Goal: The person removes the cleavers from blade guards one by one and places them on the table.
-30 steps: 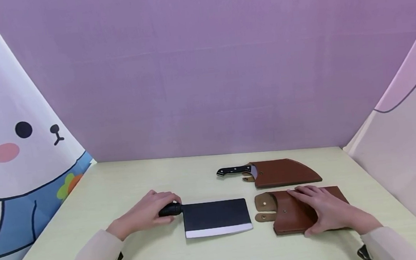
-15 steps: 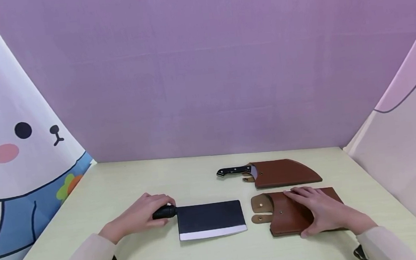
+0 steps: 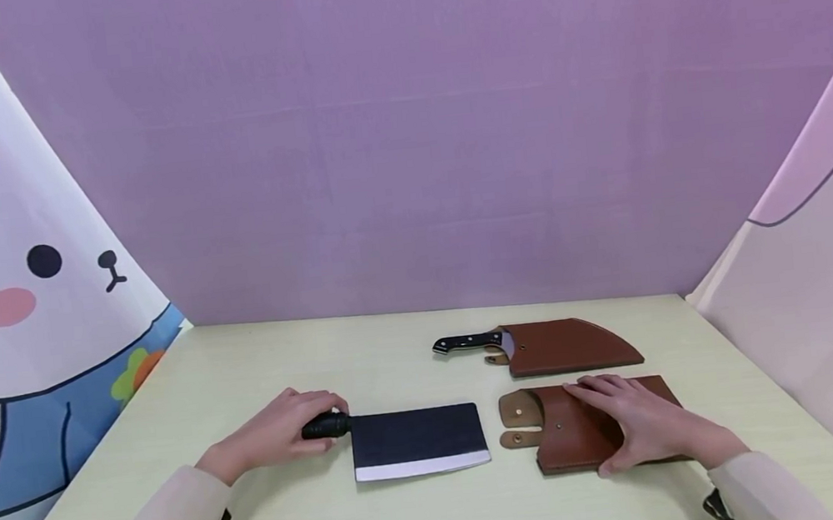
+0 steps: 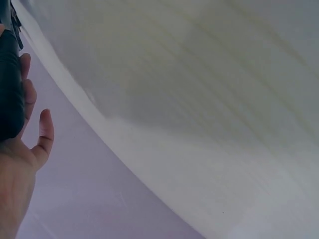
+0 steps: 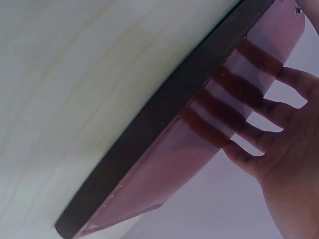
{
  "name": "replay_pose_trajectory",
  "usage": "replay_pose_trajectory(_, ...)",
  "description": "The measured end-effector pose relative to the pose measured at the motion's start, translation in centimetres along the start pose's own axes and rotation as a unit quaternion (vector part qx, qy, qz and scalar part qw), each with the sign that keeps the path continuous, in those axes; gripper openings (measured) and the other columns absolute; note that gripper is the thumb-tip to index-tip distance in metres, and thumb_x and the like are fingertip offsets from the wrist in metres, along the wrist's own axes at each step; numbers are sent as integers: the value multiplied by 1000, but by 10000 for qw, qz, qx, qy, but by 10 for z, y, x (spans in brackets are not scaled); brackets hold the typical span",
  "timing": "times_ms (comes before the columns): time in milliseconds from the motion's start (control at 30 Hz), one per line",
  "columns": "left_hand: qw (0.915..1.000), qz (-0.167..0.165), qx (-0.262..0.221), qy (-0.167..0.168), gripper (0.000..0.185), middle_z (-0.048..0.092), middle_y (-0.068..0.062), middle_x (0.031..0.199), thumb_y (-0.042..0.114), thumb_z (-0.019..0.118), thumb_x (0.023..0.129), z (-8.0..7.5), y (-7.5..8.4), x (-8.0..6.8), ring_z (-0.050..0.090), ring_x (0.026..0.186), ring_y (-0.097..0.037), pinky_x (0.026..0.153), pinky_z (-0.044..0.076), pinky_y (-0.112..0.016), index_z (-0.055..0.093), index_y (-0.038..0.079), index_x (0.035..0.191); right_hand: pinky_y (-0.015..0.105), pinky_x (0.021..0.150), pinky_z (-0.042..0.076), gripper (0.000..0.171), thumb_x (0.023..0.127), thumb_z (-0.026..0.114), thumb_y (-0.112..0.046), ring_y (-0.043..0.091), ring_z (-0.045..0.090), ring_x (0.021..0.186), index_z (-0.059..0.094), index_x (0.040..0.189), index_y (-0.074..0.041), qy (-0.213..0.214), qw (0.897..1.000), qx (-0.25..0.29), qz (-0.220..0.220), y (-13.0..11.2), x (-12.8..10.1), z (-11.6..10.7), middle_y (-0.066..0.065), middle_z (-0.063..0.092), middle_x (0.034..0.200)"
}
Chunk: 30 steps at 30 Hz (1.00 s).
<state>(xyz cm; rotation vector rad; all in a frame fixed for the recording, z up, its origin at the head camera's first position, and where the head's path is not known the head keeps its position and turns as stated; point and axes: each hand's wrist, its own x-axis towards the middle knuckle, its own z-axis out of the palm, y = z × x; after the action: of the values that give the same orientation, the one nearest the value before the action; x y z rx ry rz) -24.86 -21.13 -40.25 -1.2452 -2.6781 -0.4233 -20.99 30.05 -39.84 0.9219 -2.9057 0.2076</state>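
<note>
your cleaver (image 3: 411, 440) lies flat on the pale table (image 3: 321, 361), in front of you and a little left of centre. its long axis runs left to right: the black handle (image 3: 324, 425) points left toward your left hand (image 3: 276, 432), the squared end of the dark blade points right at the brown sheath (image 3: 553, 431), and the bright cutting edge faces you. there is a small gap between the blade's end and the sheath's strap tabs.

your left hand has its fingers curled round the handle (the left wrist view shows the dark grip lying in the palm (image 4: 15, 164), thumb free beside it).

your right hand (image 3: 639, 423) lies palm down on the sheath with its fingers straight and slightly spread, pressing it flat; in the right wrist view the fingers (image 5: 279, 112) rest across the leather (image 5: 174, 164), none of them hooked round an edge.

behind the sheath, well apart from your hands, a second knife (image 3: 470, 342) sits inside its own brown sheath (image 3: 571, 345), black handle pointing left.
</note>
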Motion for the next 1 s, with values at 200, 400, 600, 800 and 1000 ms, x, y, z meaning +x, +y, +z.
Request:
replay_pose_trajectory(200,9999,2,29,-147,35,57,18,103,31,67,81,0,-1,0,53,83,2,72,34,-28,54,26,113,65,87,33,106,53,70,-71,41,41,120,39,138,-16,-140,9999,52,42,1,1,0,18,44,134)
replay_pose_trajectory(400,9992,-96,5,-391,37,57,15,110,31,64,84,2,-3,-2,56,94,-3,75,36,-32,53,24,118,68,86,31,107,53,71,-70,44,40,120,40,138,-15,-225,9996,134,57,1,3,-1,20,44,134)
replay_pose_trajectory(600,9986,-152,30,-499,38,57,15,112,33,62,85,4,-4,-5,56,99,-6,77,38,-32,52,25,121,68,86,31,107,53,69,-72,45,40,119,40,138,-13,-270,9995,189,7,2,4,-1,21,44,134)
replay_pose_trajectory(800,9992,-53,98,-380,36,54,17,104,35,63,84,5,-5,-5,54,89,-1,73,36,-31,53,27,119,70,84,31,108,54,69,-72,48,40,118,39,138,-11,-279,9992,268,-83,3,4,-2,23,43,133)
replay_pose_trajectory(1000,9993,-5,157,-350,36,52,18,102,35,64,84,8,-5,-6,51,84,1,72,35,-30,53,29,118,70,85,30,108,53,69,-72,48,40,119,39,138,-11,-296,9990,330,-89,2,4,-2,23,43,133)
